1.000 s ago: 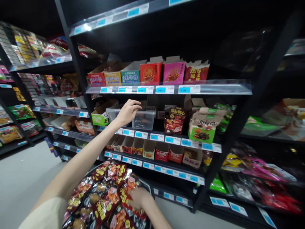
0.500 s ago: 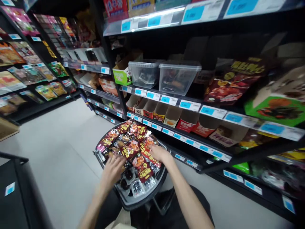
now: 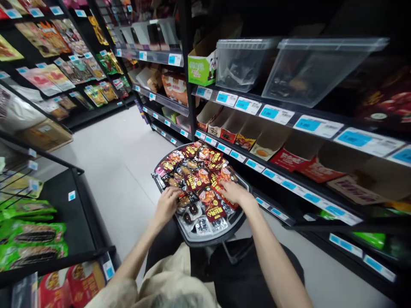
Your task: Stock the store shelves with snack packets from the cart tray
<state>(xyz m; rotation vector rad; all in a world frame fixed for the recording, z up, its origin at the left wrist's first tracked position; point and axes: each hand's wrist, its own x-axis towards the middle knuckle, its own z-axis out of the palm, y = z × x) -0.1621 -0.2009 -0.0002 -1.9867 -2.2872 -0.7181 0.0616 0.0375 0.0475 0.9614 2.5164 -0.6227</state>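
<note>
A grey-rimmed basket (image 3: 184,234) rests at my lap, heaped with small snack packets. Most are dark maroon with yellow lettering, like the maroon snack packet (image 3: 210,204); clear packets of brown pieces (image 3: 192,210) and silver-white packets (image 3: 205,225) lie among them. At the basket's left side, my left hand (image 3: 167,205) is open, its bent fingertips touching the packets near the rim. My right hand (image 3: 234,191) lies open over the right side, fingers stretched onto a red snack packet (image 3: 221,193). The undersides of both hands are hidden.
A black shelf unit stands close on the right, with clear plastic bins (image 3: 317,70), a green carton (image 3: 202,68) and a row of open cartons (image 3: 263,145). On the left are a low black rack (image 3: 72,214) with green packets (image 3: 35,233) and a cardboard box (image 3: 48,134).
The view has swung left and down, so the basket and hands appear further right and higher. My left hand has drawn back toward the rim; my right stays on the red packet.
</note>
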